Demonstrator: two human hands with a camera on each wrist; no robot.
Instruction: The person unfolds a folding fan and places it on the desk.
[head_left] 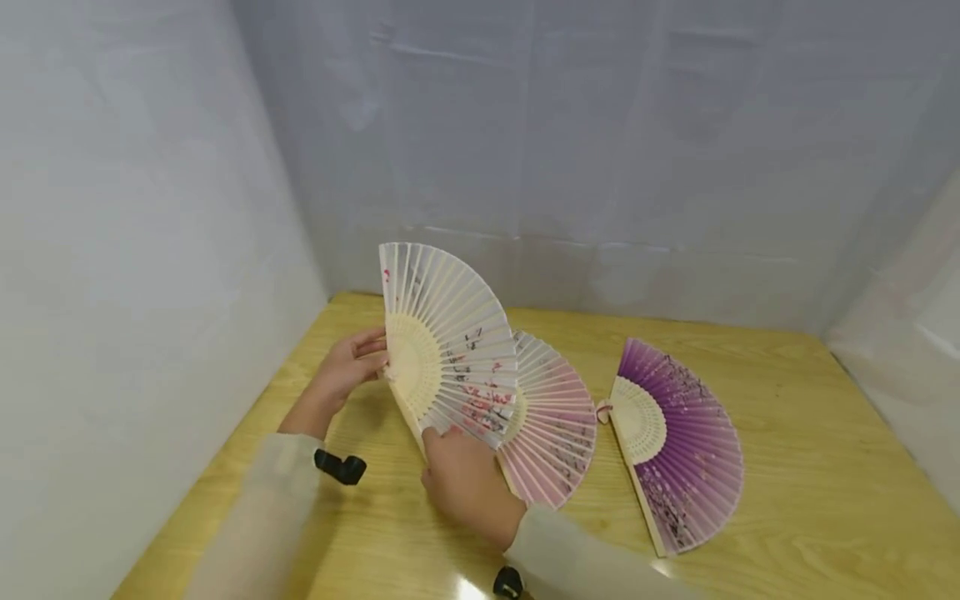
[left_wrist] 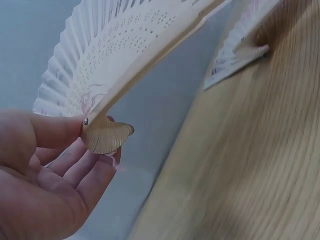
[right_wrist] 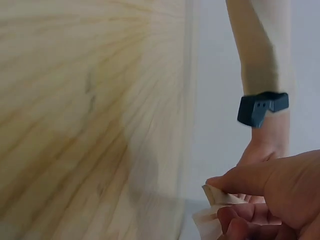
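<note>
A spread white folding fan [head_left: 442, 317] with red blossoms and dark writing is held up above the table. At its pivot end, my left hand [head_left: 347, 367] pinches the base between thumb and fingers; the left wrist view shows the shell-shaped base [left_wrist: 105, 136] and a bit of pink cord there. My right hand [head_left: 468, 483] grips the fan's lower outer stick near its tip, and in the right wrist view the thumb and curled fingers pinch the stick end [right_wrist: 215, 195]. Partly hidden behind the white fan lies a spread pink-and-white folding fan [head_left: 555, 417].
A spread purple folding fan [head_left: 693, 442] lies to the right on the wooden table [head_left: 810, 467], with a pink tassel cord [head_left: 603, 410] at its pivot. Pale sheeting [head_left: 585, 150] encloses the table at the back and sides. Each wrist carries a black camera mount [head_left: 340, 467].
</note>
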